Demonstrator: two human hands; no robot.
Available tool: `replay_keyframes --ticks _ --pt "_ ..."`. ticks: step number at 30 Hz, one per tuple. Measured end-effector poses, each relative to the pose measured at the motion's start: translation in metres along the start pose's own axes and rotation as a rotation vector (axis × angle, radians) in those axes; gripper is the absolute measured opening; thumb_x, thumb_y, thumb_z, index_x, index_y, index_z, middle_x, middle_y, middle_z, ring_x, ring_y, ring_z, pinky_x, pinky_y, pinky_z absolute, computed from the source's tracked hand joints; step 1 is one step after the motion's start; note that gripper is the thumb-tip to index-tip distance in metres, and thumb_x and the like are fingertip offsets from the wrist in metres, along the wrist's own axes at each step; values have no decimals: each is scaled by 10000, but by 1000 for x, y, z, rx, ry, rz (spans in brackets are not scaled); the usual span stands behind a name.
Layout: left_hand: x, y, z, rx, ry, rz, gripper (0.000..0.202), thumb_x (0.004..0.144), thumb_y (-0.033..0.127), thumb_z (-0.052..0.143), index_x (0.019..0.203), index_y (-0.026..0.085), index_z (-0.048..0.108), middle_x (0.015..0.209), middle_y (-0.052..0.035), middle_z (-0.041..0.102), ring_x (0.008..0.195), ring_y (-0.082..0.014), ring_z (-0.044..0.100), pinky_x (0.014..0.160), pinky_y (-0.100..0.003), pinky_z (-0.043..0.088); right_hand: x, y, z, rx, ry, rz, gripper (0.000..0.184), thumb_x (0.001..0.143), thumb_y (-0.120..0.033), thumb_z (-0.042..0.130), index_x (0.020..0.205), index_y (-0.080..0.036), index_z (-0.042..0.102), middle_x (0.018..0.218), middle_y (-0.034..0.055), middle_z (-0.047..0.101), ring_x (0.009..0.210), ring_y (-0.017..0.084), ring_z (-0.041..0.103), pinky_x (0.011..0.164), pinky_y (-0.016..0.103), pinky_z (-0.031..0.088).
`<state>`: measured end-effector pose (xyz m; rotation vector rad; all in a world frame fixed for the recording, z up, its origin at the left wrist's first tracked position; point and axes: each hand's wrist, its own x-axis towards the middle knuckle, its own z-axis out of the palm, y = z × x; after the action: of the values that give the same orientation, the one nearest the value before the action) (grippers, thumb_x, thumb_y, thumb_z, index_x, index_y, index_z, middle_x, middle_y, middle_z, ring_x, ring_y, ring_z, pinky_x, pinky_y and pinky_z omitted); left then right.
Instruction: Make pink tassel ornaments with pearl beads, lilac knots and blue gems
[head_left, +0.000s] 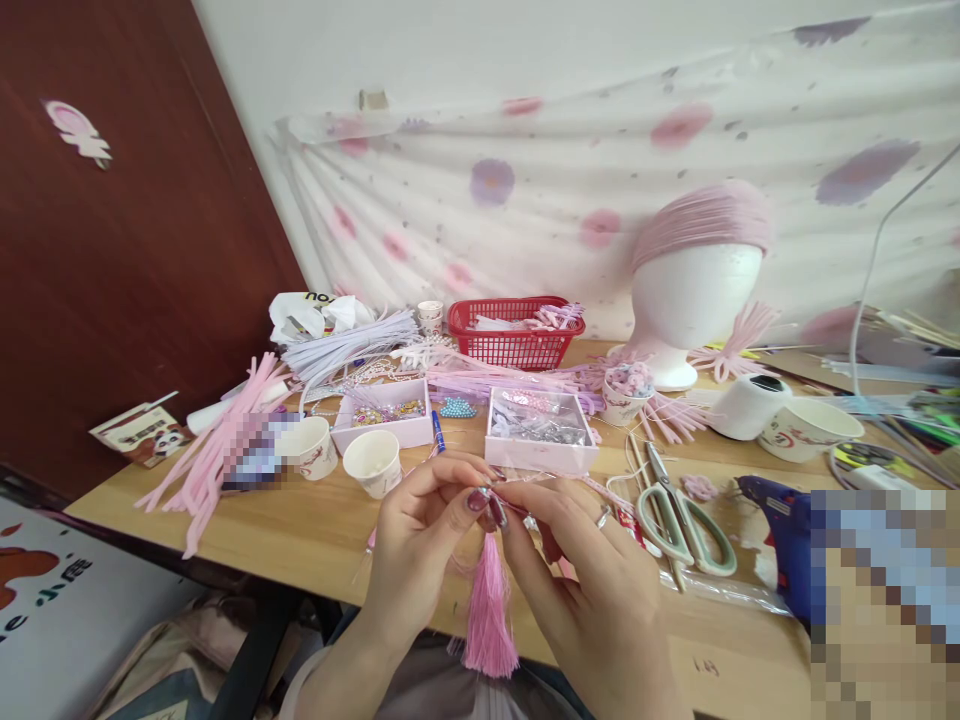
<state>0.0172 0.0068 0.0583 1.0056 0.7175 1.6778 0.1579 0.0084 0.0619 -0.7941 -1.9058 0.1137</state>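
Observation:
My left hand (420, 540) and my right hand (585, 580) meet above the near edge of the wooden table (315, 530). Both pinch the top of a pink tassel (489, 610), which hangs straight down between them. The fingertips are pressed together around a small part at the tassel's head that I cannot make out. A ring shows on my right hand.
Behind the hands stand two white boxes of small trinkets (538, 430), paper cups (373, 462), piles of pink and white pipe cleaners (217, 450), a red basket (514, 335) and a white foam head with pink band (694, 290). Green-handled scissors (686, 520) and a blue glue gun (780, 540) lie right.

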Motion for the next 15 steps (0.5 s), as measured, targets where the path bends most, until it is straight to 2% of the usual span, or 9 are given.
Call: replay_keyframes --ticks 6,15 --pt "0 -1 -1 10 -10 14 154 757 278 847 738 169 739 815 -22 674 618 -87 622 597 -183 550 2 -4 -1 24 59 -41 168 938 -82 565 1051 -184 635 810 36 692 707 143 656 489 206 468" --pt "2 0 3 -60 -17 -8 137 741 273 861 716 185 759 770 -11 681 603 -87 640 581 -173 555 3 -3 0 22 74 -67 182 926 -49 565 1030 -186 625 793 28 694 724 146 666 559 222 511"
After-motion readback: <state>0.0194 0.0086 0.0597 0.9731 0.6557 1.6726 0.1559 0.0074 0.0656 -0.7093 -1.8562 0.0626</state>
